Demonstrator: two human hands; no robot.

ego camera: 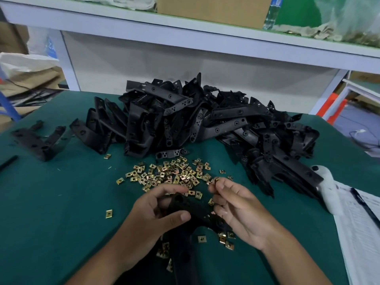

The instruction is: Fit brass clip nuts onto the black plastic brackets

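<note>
Head view: left hand (152, 214) grips bracket (191, 208) (black); right hand (236, 208) pinches clip nut (216, 180).

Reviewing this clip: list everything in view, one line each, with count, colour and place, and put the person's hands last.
bracket in hand: one, black, held over the near table edge.
bracket pile: too many to count, black, heaped at the back of the table.
separate brackets: about two, black, far left of the table.
clip nuts: dozens, brass, scattered in front of the pile and around the hands.
table: one, green top.
papers: a few sheets, white, right edge of the table.
white object: one, beside the papers; cannot tell what it is.
shelf: one, white frame, above the table.
cardboard box: one, brown, on the shelf.
left hand: grips the bracket.
right hand: pinches one clip nut at its fingertips.
</note>
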